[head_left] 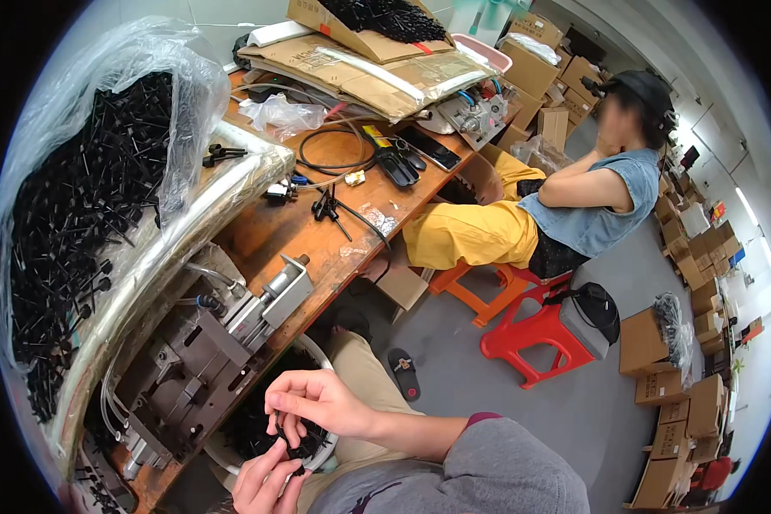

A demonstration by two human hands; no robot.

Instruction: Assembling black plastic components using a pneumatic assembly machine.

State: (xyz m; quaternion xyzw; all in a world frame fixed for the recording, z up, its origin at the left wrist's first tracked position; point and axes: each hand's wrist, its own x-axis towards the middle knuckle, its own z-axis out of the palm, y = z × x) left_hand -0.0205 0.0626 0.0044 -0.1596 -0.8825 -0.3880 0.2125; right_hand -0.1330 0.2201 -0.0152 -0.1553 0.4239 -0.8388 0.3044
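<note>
Holding a small, black, slim, seemingly plastic part between narrowed fingertips of bare right hand and bare left hand, over a round, pale-rimmed tub. Likely light, stiff, slightly slippery; best pinched mid-length.

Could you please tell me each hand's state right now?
Left hand: closed, holding a small, slim black part.
Right hand: closed, apparently pinching the same part, partly hidden by fingers.
</note>
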